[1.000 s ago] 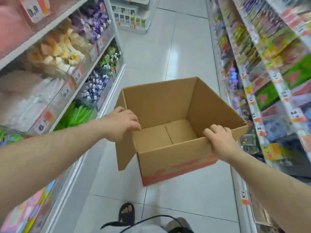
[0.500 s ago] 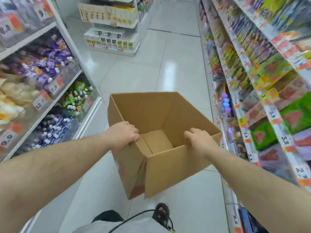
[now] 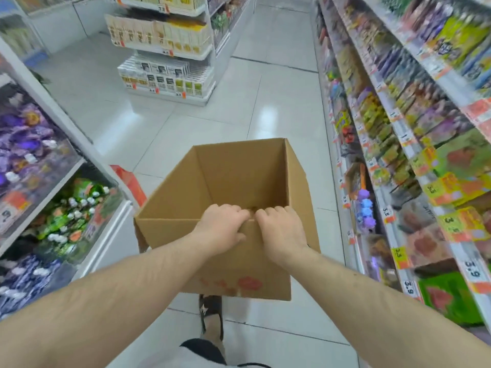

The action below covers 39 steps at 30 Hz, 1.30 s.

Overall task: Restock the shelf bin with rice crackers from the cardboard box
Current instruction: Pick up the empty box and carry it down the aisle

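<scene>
Holding: cardboard box [image 3: 239, 181] is carried in mid-air over the aisle floor [image 3: 186, 123], gripped by both hands at its near top edge.
Box look: plain brown corrugated card, top open, inner walls bare; red print on the near outer face, blurred, unreadable; a flap hangs down at the near-left corner.
Box contents: no crackers seen inside; the bottom is mostly hidden behind the near wall and the hands.
Left hand [image 3: 221, 227]: fingers curled over the near rim into the box, thumb on the outer face, clamped on the edge.
Right hand [image 3: 281, 229]: just beside the left, fingers hooked over the same rim, gripping it.
Hands apart: knuckles almost touching at the middle of the rim.
Foot: a dark sandal [image 3: 211, 314] on the white tile under the box.
Left shelves [image 3: 66, 181]: clear-fronted bins; upper one with purple wrapped sweets [image 3: 24, 144], lower one with green-and-white wrapped pieces [image 3: 71, 216], a bluish batch below that.
Right shelves [image 3: 398, 134]: tiers packed with bagged and boxed snacks in green, yellow and purple, yellow-orange price tags along the rails; heavily blurred.
End display [image 3: 164, 49]: white rack at the aisle's far end with rows of small white and yellow packs.
Rice crackers: cannot tell which bin holds them.
</scene>
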Each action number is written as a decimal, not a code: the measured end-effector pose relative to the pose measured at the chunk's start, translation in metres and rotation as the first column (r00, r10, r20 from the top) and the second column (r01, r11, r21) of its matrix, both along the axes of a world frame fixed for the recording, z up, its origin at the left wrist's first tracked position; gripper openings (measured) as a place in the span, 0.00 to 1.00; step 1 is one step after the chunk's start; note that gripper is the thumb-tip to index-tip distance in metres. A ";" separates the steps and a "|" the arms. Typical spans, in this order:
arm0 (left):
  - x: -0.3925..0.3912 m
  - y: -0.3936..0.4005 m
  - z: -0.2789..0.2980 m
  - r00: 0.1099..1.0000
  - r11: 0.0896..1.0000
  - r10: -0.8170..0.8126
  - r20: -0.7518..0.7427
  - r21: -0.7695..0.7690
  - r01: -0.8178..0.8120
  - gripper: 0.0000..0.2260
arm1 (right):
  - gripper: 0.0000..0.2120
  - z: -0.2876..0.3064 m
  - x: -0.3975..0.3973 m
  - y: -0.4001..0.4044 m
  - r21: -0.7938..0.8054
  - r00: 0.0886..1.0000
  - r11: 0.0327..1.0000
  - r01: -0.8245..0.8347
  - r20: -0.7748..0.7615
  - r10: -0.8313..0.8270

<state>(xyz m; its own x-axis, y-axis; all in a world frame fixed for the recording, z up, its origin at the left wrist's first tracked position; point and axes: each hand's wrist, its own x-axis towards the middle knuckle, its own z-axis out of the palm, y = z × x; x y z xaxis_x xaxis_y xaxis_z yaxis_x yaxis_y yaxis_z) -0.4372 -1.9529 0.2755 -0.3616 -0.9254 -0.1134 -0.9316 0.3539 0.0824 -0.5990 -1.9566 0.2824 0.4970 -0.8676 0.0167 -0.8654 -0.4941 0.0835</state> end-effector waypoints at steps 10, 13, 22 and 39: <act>0.078 -0.229 -0.010 0.992 0.992 0.127 0.004 0.011 -0.127 0.16 | 0.20 -0.007 0.015 -0.240 -0.027 0.997 0.998 0.049 -0.051 -0.050; 0.075 -0.301 -0.008 0.994 0.995 0.099 0.049 -0.010 -0.099 0.17 | 0.17 -0.011 0.016 -0.307 0.054 0.990 0.992 0.117 -0.086 -0.113; 0.061 -0.538 -0.015 0.979 0.993 0.111 0.170 0.030 -0.117 0.15 | 0.20 -0.024 0.035 -0.538 0.180 0.981 0.968 0.174 -0.122 -0.154; 0.133 -0.926 -0.025 0.967 0.972 0.231 0.104 0.027 -0.235 0.14 | 0.18 -0.024 0.122 -0.943 0.181 0.990 0.976 0.119 -0.091 -0.104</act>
<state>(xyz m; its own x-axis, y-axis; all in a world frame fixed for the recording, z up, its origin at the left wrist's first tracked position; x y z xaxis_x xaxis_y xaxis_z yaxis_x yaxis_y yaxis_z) -0.3046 -2.8786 0.2507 -0.1217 -0.9770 -0.1754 -0.9922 0.1245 -0.0054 -0.4771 -2.8999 0.2581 0.3902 -0.9018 -0.1858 -0.9100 -0.4084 0.0713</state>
